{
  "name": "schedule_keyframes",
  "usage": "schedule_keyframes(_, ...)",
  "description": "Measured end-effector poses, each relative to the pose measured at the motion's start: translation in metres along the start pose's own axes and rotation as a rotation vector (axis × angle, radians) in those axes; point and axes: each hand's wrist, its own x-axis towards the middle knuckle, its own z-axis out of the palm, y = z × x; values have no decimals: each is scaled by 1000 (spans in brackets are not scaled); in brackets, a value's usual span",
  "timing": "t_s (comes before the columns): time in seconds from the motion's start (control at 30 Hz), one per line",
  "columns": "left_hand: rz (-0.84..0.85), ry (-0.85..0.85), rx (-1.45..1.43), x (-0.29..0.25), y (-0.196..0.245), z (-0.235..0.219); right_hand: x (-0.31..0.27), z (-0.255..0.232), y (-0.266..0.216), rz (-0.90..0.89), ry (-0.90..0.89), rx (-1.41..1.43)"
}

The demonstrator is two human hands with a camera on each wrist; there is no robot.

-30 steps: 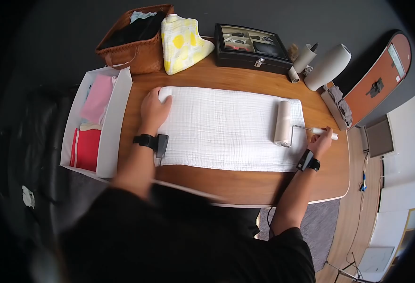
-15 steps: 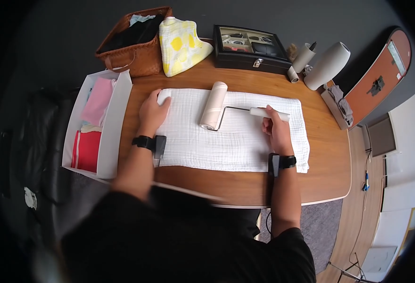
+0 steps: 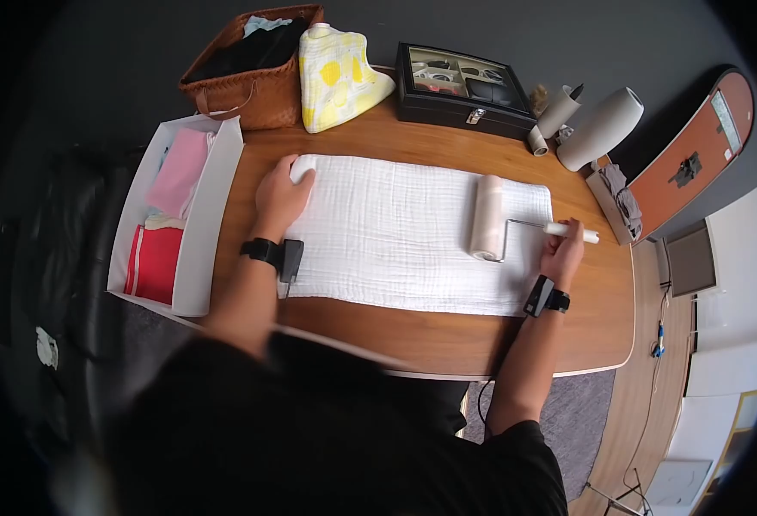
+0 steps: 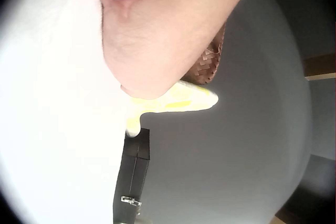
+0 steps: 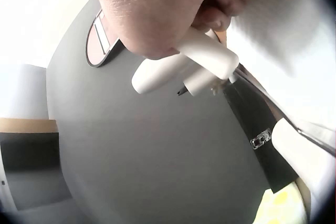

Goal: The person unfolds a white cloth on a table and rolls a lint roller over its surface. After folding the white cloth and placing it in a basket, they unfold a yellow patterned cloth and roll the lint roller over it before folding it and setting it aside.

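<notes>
A white crinkled cloth (image 3: 395,232) lies spread over the table. My left hand (image 3: 282,199) holds its far left corner, with the thumb over the cloth and a white fold showing between thumb and fingers. In the left wrist view the fingertips are hidden behind the hand (image 4: 157,29). My right hand (image 3: 565,251) grips the white handle of a lint roller (image 3: 487,218) near the cloth's right edge. The roller's pale cylinder lies on the right part of the cloth, joined to the handle by a bent metal rod. The handle's end (image 5: 210,56) pokes out of the fist in the right wrist view.
At the left stands a white box (image 3: 198,232) with folded pink and red cloths. Along the back are a woven basket (image 3: 249,103), a yellow-patterned cloth (image 3: 340,82), a black display case (image 3: 447,112) and a pale vase (image 3: 602,129). A small box (image 3: 615,206) sits at the right edge.
My right hand first brought the lint roller leftward to the cloth's middle, then back to the right side. The cloth's right edge shifted slightly. My left hand has stayed at its corner.
</notes>
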Motion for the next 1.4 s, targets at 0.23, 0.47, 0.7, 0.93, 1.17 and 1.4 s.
schedule_keyframes(0.23,3,3,-1,-1,2,-1,-65,64,14,402,-543,-272)
schedule_keyframes(0.47,22,1,-21,-1,2,-2,-84,85,27,333,-607,-326)
schedule_keyframes(0.7,-1,-1,-24,-2,4,-3,-14,24,12,173,-40,114)
schedule_keyframes(0.93,5,7,-17,1,0,-1,-42,46,9,178,-131,-59)
schedule_keyframes(1.17,27,18,-19,1,-2,1,-114,103,45,344,-583,-356)
schedule_keyframes(1.4,14,13,-47,-1,-2,1,-61,62,37,132,-406,-397)
